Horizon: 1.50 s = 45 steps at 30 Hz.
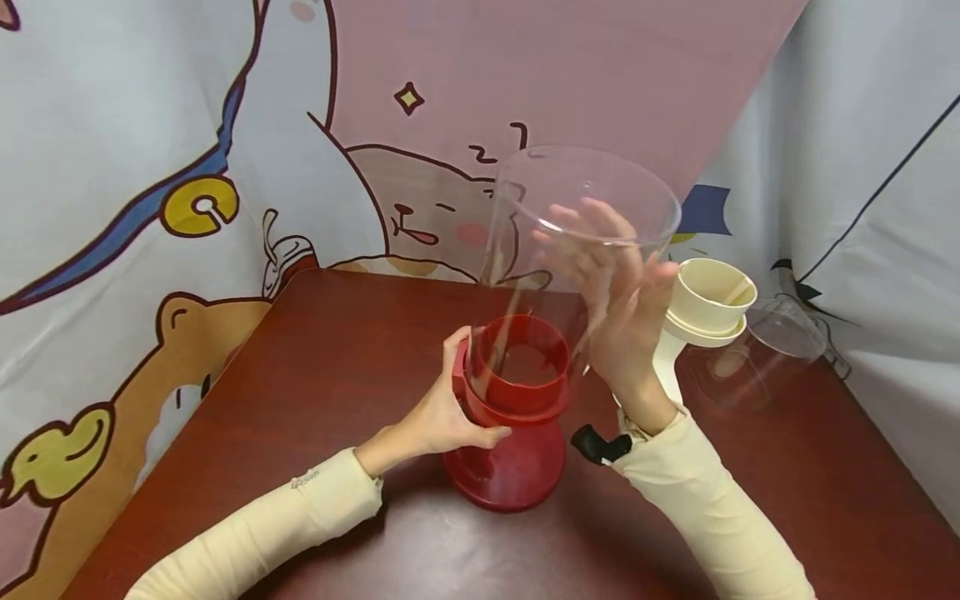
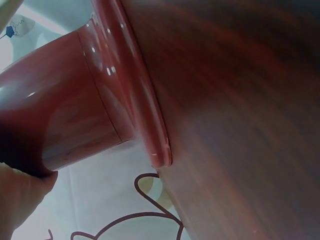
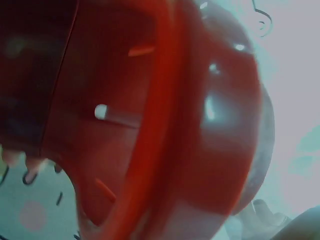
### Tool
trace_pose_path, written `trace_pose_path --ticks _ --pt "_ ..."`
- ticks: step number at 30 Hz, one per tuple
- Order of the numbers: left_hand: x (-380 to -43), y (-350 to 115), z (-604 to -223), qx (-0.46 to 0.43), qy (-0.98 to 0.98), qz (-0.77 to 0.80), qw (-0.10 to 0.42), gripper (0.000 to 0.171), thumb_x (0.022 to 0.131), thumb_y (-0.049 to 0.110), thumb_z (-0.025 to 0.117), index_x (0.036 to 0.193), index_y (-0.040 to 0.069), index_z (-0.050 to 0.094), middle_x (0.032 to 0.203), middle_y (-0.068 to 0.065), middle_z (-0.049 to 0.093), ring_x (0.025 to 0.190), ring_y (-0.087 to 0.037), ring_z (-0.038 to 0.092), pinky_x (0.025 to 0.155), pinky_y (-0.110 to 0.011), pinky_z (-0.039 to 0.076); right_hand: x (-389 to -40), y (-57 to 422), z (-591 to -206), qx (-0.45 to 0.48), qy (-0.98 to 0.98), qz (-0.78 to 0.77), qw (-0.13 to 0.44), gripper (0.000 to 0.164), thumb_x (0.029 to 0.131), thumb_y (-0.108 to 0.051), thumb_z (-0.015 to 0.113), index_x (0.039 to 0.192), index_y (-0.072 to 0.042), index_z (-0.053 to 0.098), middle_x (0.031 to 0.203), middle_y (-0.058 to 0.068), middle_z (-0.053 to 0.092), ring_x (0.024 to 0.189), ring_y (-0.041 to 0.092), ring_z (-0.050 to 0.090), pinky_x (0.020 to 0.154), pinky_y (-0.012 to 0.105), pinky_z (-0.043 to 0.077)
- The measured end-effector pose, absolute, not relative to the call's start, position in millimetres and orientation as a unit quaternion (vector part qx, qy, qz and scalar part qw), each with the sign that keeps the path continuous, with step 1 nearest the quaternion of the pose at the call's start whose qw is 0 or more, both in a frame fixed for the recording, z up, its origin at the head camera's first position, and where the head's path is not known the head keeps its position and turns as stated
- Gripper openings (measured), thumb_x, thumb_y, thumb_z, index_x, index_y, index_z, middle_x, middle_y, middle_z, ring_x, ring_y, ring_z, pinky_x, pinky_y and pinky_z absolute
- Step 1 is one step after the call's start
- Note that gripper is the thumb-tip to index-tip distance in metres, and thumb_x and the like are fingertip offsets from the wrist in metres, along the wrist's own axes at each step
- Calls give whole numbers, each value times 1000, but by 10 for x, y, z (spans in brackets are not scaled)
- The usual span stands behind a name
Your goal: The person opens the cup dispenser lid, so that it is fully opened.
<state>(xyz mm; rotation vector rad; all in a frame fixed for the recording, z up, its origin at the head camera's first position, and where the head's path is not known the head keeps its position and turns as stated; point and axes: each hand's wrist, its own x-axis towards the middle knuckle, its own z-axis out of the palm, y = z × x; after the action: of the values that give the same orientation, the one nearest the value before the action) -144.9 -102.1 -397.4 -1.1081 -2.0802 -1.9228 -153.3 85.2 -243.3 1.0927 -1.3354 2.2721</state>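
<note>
A red pedestal stand [image 1: 504, 467] with a wide round foot and a ring-shaped collar stands on the table. My left hand [image 1: 442, 412] grips the collar from the left, thumb in front. A tall clear cylinder [image 1: 517, 225], wide at its top rim, rises tilted a little right from the collar, which shows through its wall. Upright on the cylinder's right side is my right hand [image 1: 626, 308], fingers extended; several of them show through the clear wall. In the left wrist view, the red stem [image 2: 65, 105] meets its foot on the table, my thumb [image 2: 25, 195] against it.
Behind my right forearm stands a cream pedestal stand [image 1: 708, 325] of similar shape. A second clear container [image 1: 750, 367] is on the table to its right. A black angled piece [image 1: 600, 444] is at my right wrist. Printed cloth [image 1: 600, 75] walls in the dark red table [image 1: 322, 358].
</note>
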Motion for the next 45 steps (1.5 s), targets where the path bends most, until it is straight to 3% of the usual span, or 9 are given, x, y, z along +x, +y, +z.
trace_pose_path --ticks 4,8,16,21,29,34,37,41,45 --pt "-1469 -1008 -3973 -398 -633 -662 54 116 60 -6 83 147 15 9 156 -10 19 149 -27 25 116 -25 35 -1551 751 -2361 378 -478 783 125 90 76 -77 62 135 -9 53 130 11 64 115 26 66 103 40 48" --pt "-1492 -1015 -3928 -404 -623 -668 53 114 60 -8 81 146 18 11 154 -9 21 148 -26 27 114 -28 39 -1627 706 -2255 353 -534 760 118 95 76 -82 57 135 -7 52 129 11 65 114 26 66 103 40 48" --pt "-1467 -1127 -3868 -344 -706 -616 62 114 67 13 85 149 23 6 154 -4 30 137 -24 41 105 -35 49 -1970 791 -2170 221 -552 802 52 86 95 -74 16 139 -8 51 133 17 63 111 31 68 91 42 56" --pt "-1443 -1123 -3887 -344 -709 -612 67 113 67 13 84 150 20 7 154 -7 30 137 -26 40 106 -32 48 -2023 938 -2196 154 -448 880 44 88 96 -71 7 136 -6 51 138 20 60 115 36 67 86 41 59" --pt "-1472 -1078 -3872 -374 -670 -637 72 114 64 5 84 150 17 11 151 -6 35 136 -29 41 110 -37 46 -2124 1140 -1909 127 -309 933 133 87 97 -70 8 134 -6 55 135 19 61 125 44 58 103 54 46" --pt "-1464 -1060 -3892 -372 -671 -638 67 115 64 4 84 151 19 11 152 -4 34 137 -26 41 110 -41 46 -2324 1101 -1970 145 -362 883 263 76 104 -44 -3 126 -9 60 130 15 65 116 36 64 100 48 50" --pt "-1455 -1038 -3921 -375 -666 -641 66 115 64 5 85 151 17 11 152 -6 34 137 -29 41 111 -41 45 -2473 1055 -2226 204 -409 821 342 58 107 -50 28 129 -5 58 127 17 65 110 33 66 96 42 53" --pt "-1432 -1002 -3952 -378 -663 -643 63 114 65 7 85 151 16 11 152 -8 34 137 -28 41 111 -39 45 -2614 1041 -2622 265 -454 757 389 99 74 -78 65 132 2 54 123 16 66 105 27 69 99 40 53" --pt "-1416 -969 -3962 -376 -664 -644 59 112 66 8 84 151 17 11 152 -8 35 136 -28 42 109 -42 46 -2685 1062 -2977 263 -507 719 397 100 77 -78 62 132 5 53 123 20 65 106 27 70 104 39 50"
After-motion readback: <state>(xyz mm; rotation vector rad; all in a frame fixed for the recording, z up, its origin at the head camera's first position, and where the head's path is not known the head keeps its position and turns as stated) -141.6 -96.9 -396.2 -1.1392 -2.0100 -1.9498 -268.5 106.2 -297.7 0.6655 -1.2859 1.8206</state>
